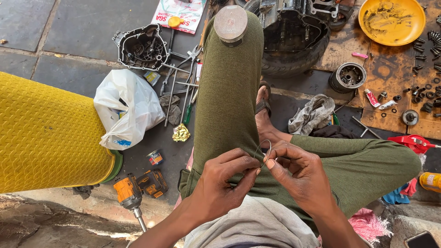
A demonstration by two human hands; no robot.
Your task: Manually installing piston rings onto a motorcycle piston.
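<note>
**Thin ring held between both hands above the lap**

Left hand (225, 181) and right hand (298, 177) meet over the olive-trousered thigh, fingertips of each pinching a thin wire ring (263, 150) that stands upright between them. A piston (230, 24) rests crown-up on the raised knee. Floor: orange cordless driver (131, 195) at lower left, white plastic bag (126, 108) beside loose hand tools (181, 87), yellow dish (392, 20) at upper right.

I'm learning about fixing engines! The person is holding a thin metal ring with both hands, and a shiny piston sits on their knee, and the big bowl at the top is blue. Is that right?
Nearly. The bowl is yellow, not blue, as the head view shows. The rest holds: the left hand and right hand pinch the thin metal ring, and the piston sits on the knee.
</note>
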